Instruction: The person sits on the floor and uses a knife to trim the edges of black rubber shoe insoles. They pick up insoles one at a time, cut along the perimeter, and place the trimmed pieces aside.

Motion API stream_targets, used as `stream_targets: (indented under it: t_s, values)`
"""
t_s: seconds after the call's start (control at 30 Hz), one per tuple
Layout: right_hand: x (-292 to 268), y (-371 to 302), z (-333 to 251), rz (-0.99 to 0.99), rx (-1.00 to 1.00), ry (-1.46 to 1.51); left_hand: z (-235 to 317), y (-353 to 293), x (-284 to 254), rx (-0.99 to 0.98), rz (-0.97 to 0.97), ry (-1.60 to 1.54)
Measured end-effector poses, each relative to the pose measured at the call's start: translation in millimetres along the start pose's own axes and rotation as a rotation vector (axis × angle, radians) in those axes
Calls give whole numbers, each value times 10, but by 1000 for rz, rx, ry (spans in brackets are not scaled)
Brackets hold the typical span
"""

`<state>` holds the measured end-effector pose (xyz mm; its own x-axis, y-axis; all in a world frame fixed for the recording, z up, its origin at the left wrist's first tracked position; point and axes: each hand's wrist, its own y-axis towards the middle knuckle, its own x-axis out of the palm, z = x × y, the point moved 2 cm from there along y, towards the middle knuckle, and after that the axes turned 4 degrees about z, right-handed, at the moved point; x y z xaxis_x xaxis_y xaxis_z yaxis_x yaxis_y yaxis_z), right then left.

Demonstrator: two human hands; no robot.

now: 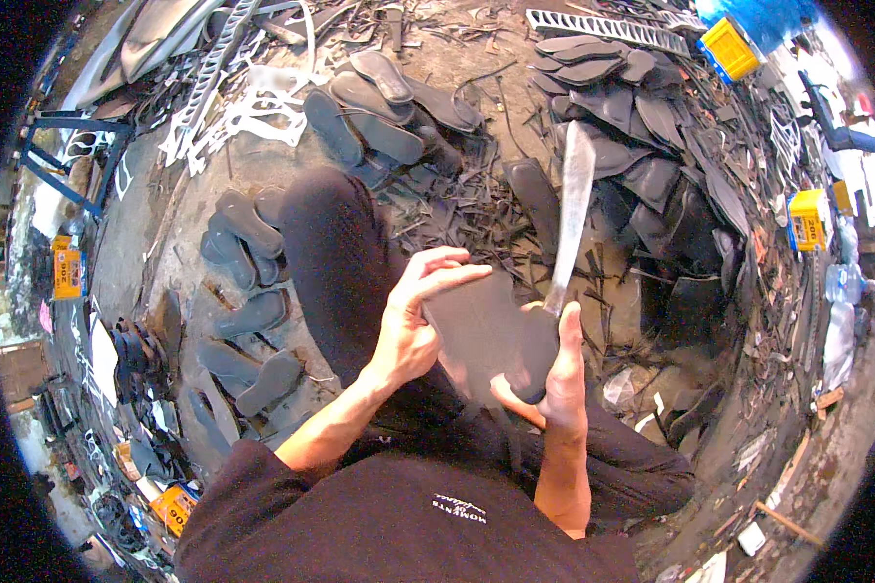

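Note:
A dark grey, flat piece of sole material is held up over my lap. My left hand grips its left edge, fingers along the top. My right hand is closed around a knife, whose long pale blade points away from me; its handle is hidden by the hand and the piece. The right thumb stands up beside the blade's base, and fingers of that hand also touch the piece's right edge. A narrow dark strip seems to hang below the piece.
Cut soles are heaped ahead, with more soles to the left. A large stack of dark sheets stands at the right. Black trimmings cover the floor between. White lattice offcuts and yellow boxes lie farther out.

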<state>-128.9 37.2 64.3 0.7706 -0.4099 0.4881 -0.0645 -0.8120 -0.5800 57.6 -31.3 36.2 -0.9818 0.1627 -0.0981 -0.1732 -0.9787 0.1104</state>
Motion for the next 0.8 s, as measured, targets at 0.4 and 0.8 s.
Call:
stream_targets:
  t_s: [0.4,0.8]
  values:
    - [-267,100,75,224,-74,-226,-58,-507,276,-681,-379,-366]
    - [-1540,2200,348,601,-624,-1379,-515,-1233,-3126,-54,1207,-708]
